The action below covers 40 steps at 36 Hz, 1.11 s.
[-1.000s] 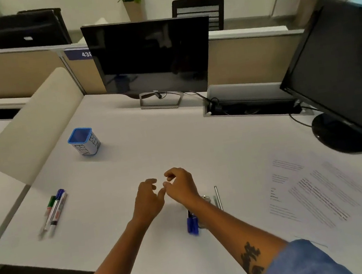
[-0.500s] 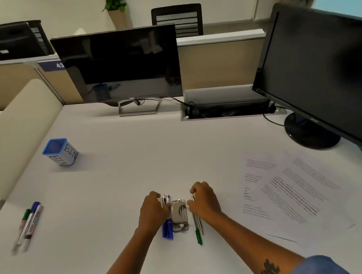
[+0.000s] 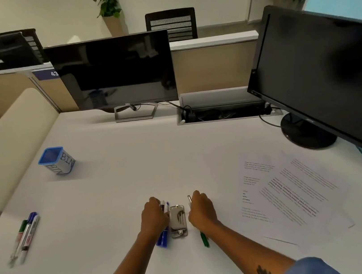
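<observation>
My left hand (image 3: 154,216) lies with curled fingers over a bunch of blue pens (image 3: 163,239) on the white desk (image 3: 125,192); their white tips show past my fingers. My right hand (image 3: 201,211) curls over a green pen (image 3: 204,239) and a thin silver pen (image 3: 189,198). Between the two hands a small grey metal hole punch (image 3: 178,220) lies flat on the desk, touched by neither hand that I can see.
A blue-rimmed cup marked BIN (image 3: 55,161) stands at the back left. Three markers (image 3: 26,237) lie near the left edge. Printed sheets (image 3: 296,192) spread out on the right. Two dark monitors (image 3: 114,71) (image 3: 321,73) and a cable tray (image 3: 223,114) line the back.
A second ago both hands hovered together above the pens. They have come down and apart, each closing over the pens on its side of the punch, and have held still since.
</observation>
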Each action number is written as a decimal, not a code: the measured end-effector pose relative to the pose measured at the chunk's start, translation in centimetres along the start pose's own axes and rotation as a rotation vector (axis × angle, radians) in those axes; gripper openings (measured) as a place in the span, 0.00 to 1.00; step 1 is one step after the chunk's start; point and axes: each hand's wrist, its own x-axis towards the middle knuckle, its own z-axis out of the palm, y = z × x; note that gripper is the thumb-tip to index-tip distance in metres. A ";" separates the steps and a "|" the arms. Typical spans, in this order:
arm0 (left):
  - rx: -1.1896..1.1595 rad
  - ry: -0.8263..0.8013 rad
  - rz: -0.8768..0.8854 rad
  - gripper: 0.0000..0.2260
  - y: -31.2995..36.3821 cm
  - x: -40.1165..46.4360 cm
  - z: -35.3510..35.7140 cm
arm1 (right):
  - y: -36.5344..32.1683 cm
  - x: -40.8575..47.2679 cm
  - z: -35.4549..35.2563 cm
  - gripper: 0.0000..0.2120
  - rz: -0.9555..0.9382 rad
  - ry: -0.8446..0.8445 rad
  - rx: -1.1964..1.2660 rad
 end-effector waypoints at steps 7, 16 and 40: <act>0.000 -0.038 -0.001 0.18 -0.1 -0.2 -0.1 | -0.2 0.1 -0.3 0.14 0.059 -0.021 -0.016; 0.078 -0.014 0.032 0.11 -0.5 -0.4 -0.2 | -0.9 -0.3 -0.8 0.09 0.109 -0.074 -0.045; 0.066 0.034 0.100 0.08 -2.6 -0.6 -1.7 | -2.1 -1.3 -1.0 0.14 0.044 -0.006 -0.292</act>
